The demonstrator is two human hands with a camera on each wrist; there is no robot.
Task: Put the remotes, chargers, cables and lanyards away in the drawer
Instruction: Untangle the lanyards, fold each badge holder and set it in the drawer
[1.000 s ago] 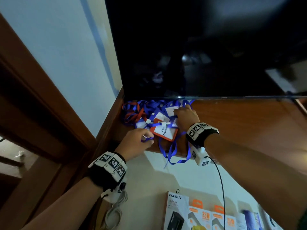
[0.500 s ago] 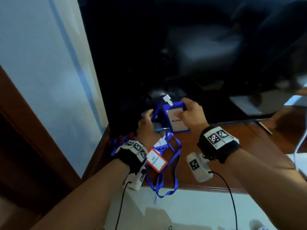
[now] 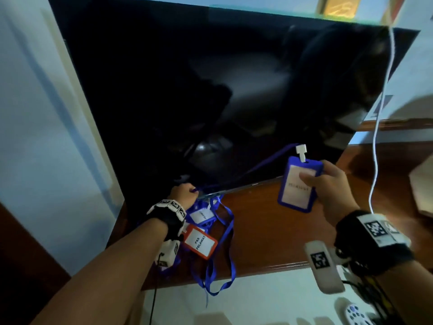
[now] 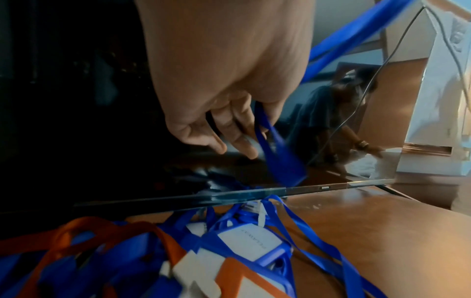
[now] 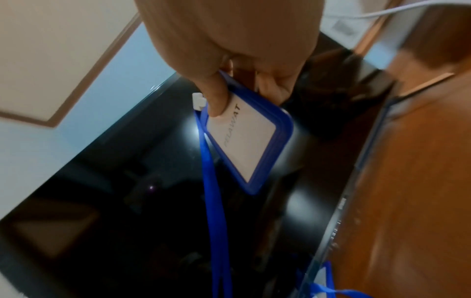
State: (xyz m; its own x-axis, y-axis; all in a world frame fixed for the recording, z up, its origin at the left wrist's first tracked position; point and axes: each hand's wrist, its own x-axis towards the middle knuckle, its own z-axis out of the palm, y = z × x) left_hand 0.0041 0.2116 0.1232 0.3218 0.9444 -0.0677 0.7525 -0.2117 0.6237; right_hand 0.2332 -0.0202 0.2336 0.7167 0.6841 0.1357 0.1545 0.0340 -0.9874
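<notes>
My right hand (image 3: 328,186) pinches a blue badge holder (image 3: 297,184) marked PELAWAT and holds it up in front of the TV; the same blue badge holder (image 5: 247,137) fills the right wrist view under my thumb. Its blue strap (image 3: 253,168) runs taut down and left to my left hand (image 3: 185,194), which pinches the blue strap (image 4: 277,151) between thumb and fingers. Below my left hand a pile of blue and orange lanyards (image 4: 178,252) lies on the wooden shelf (image 3: 269,235). An orange badge holder (image 3: 199,240) lies by my left wrist, and blue loops (image 3: 218,273) hang over the shelf's front edge.
A large dark TV screen (image 3: 210,90) stands right behind the pile. A white cable (image 3: 379,127) hangs at the right. A white remote (image 3: 353,316) lies on the floor at the lower right. A pale object (image 3: 424,186) sits at the shelf's right end.
My right hand has carried the blue badge holder up and to the right, pulling its strap taut. My left hand has gone from the pile to gripping that strap.
</notes>
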